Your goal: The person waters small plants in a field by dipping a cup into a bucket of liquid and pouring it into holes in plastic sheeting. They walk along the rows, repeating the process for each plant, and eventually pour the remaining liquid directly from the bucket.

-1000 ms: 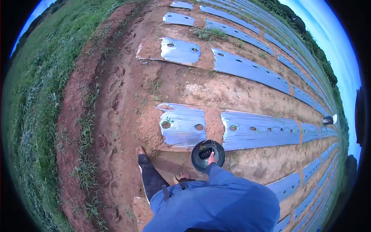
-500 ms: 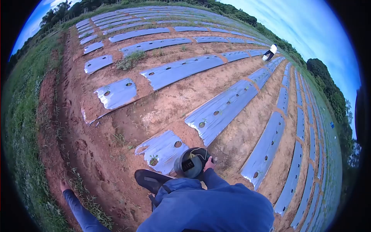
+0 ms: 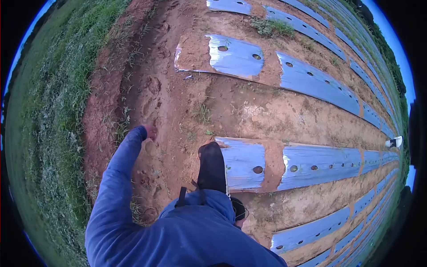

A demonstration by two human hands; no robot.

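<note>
My left hand (image 3: 151, 132) hangs over the reddish soil path, small and somewhat blurred, with its fingers loosely apart and nothing seen in it. Low in the view, my right hand (image 3: 240, 222) is closed on the dark bucket (image 3: 239, 208) beside my hip. My body hides most of this bucket, and what is inside it cannot be seen. One leg (image 3: 211, 167) in dark clothing is beside the end of a silvery plastic sheet (image 3: 242, 162). The sheet has a round hole (image 3: 258, 169) with soil showing.
More plastic-covered rows (image 3: 318, 84) with holes run off to the right, with bare soil between them. Green grass (image 3: 58, 111) borders the path on the left, along a raised soil edge (image 3: 104, 84). Another person (image 3: 397, 141) in a white top is far off at the right.
The view has swung left, so the rows and the far person appear turned and shifted. My left hand now shows nearer the middle. The bucket has become mostly hidden behind my body.
</note>
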